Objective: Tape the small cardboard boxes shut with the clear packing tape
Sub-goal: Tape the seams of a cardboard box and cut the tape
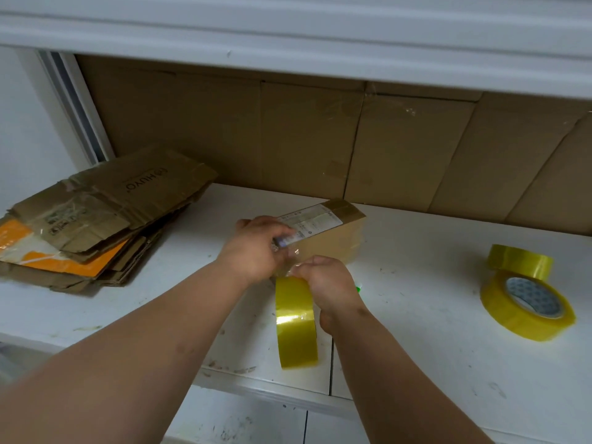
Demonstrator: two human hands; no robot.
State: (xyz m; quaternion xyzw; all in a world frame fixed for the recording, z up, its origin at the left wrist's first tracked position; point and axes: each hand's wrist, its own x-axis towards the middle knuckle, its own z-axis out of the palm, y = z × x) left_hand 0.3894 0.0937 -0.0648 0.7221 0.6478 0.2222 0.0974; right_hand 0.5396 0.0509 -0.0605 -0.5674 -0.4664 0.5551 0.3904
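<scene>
White table (416, 315), closed cardboard box (333, 238) under left hand (256, 248), right hand (330, 283) gripping tape roll (296, 322)

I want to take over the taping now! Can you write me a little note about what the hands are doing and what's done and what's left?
Left hand: fingers curled on the near end of the small cardboard box, pinching the tape end there.
Right hand: grips the yellowish tape roll, held on edge in front of the box.
Two spare tape rolls lie at the right; flattened cardboard is stacked at the left.
Done: tape started on the box's near end.
Left: pull the strip along, cut it, press it down.
</scene>
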